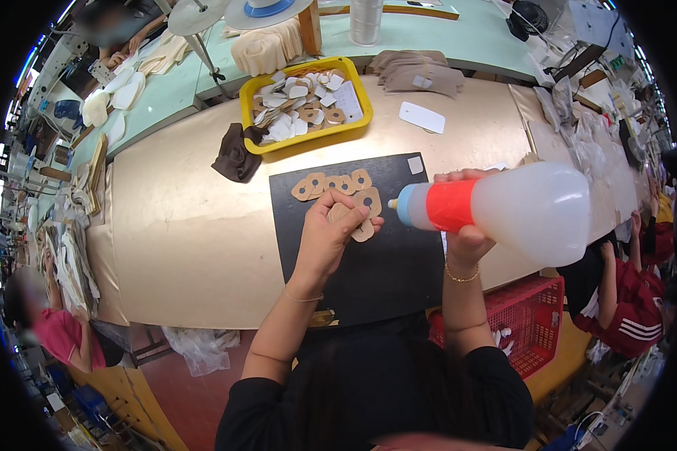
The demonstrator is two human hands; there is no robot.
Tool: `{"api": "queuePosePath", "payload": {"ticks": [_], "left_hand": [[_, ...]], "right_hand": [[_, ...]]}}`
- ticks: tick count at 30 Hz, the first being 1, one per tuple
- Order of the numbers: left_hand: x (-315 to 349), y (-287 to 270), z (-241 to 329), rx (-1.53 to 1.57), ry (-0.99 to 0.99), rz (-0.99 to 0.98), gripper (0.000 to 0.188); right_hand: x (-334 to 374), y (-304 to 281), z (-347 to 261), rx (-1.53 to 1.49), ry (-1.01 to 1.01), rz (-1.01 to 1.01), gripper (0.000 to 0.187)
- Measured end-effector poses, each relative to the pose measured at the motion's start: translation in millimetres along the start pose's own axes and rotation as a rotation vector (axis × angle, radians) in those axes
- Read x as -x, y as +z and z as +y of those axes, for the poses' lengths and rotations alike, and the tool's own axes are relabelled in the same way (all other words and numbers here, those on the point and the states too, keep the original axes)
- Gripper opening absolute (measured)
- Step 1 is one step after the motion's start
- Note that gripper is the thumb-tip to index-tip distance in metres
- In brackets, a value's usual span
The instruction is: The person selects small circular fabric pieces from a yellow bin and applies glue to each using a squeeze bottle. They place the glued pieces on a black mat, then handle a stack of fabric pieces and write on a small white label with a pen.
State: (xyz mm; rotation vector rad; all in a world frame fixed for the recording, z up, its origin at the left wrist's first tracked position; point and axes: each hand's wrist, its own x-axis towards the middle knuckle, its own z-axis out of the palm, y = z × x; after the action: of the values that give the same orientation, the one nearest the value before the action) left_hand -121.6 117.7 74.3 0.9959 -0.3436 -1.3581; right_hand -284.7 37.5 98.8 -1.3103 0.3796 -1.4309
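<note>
My left hand (334, 225) is closed on several tan pieces (363, 231), flat and rounded with dark holes, held over a black mat (338, 270). My right hand (465, 239) grips a large translucent squeeze bottle (538, 210) with a red band and a blue collar. The bottle lies tilted on its side, its nozzle pointing left at a tan piece (368, 198) beside my left fingers. I cannot tell whether the nozzle touches it. More tan pieces with dark holes (316, 183) lie in a row on the mat's far part.
Beyond the mat stands a yellow tray (365, 113) of white and tan pieces, with a dark brown cloth (237, 155) at its left. A white card (422, 118) and stacked tan sheets (421, 71) lie farther back. Under the table's right edge is a red basket (530, 323). Other people sit at both sides.
</note>
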Motion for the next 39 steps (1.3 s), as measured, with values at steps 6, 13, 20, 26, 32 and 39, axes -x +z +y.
{"api": "queuePosePath", "payload": {"ticks": [6,13,20,26,32,39], "left_hand": [[-4,-1,0,-0.059,0.057,-0.039,0.017],[-2,0,-3,-0.131,0.145,0.007,0.016],[-5,0,-6,-0.128,0.147,0.053,0.017],[-18,-34,-2,-0.248,0.173,0.173,0.018],[-43,-102,22,-0.557,0.159,0.432,0.020],[-17,-128,40,-0.162,0.069,0.452,0.027]], "right_hand": [[15,0,8,-0.014,0.099,-0.056,0.084],[10,5,5,0.265,0.002,-0.172,0.067],[14,-1,-4,0.690,-0.065,-0.378,0.068],[17,-8,13,-0.053,0.015,-0.044,0.082],[14,-8,4,0.134,0.075,0.108,0.088],[14,-13,8,0.051,0.033,0.063,0.088]]}}
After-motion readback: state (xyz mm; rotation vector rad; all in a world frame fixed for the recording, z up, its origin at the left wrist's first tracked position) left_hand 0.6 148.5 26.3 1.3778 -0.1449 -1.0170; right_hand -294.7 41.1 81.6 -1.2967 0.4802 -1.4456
